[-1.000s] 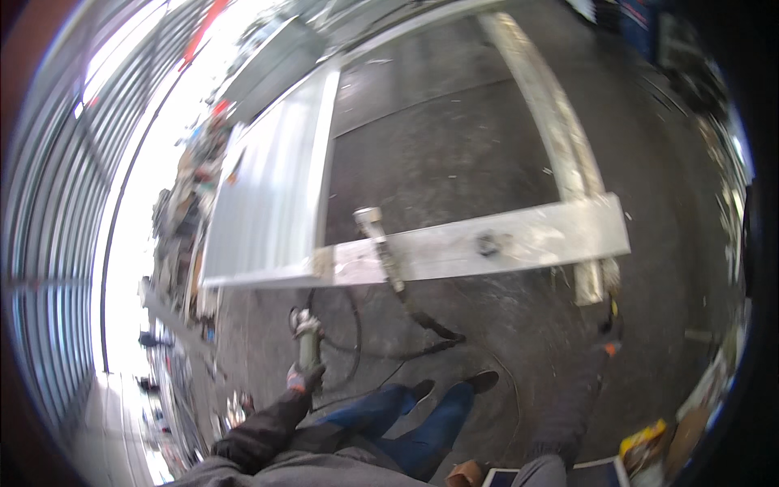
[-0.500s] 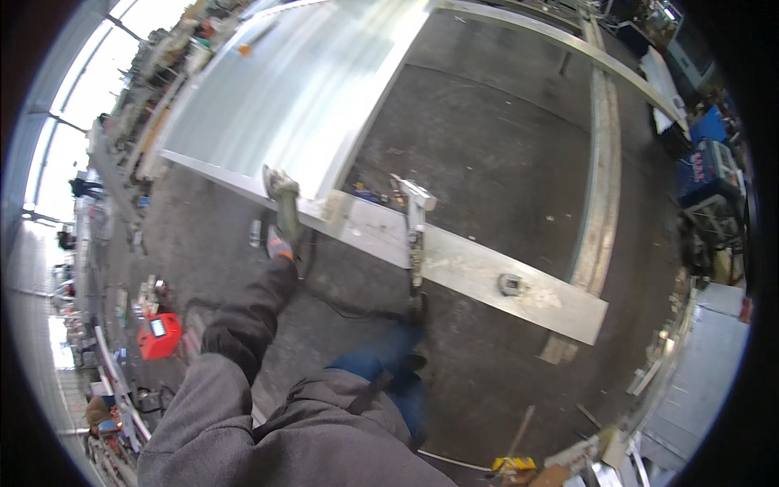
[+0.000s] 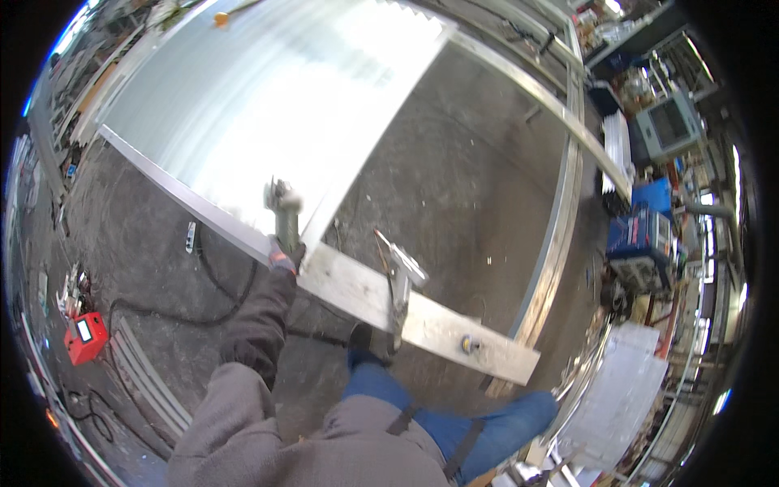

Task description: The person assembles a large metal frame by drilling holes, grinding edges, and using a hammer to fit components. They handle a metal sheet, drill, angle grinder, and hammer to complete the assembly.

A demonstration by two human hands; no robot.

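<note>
The grinder stood upright in the gloved left hand, which was closed around its body, its head at the edge of the corrugated sheet where that met the flat metal bar of the frame. Just right of the hand, a clamp pinched the bar. The right hand was out of view. A cable trailed left across the floor toward a red box. Working well here probably meant a steady grip, disc held along the seam, cable kept behind.
</note>
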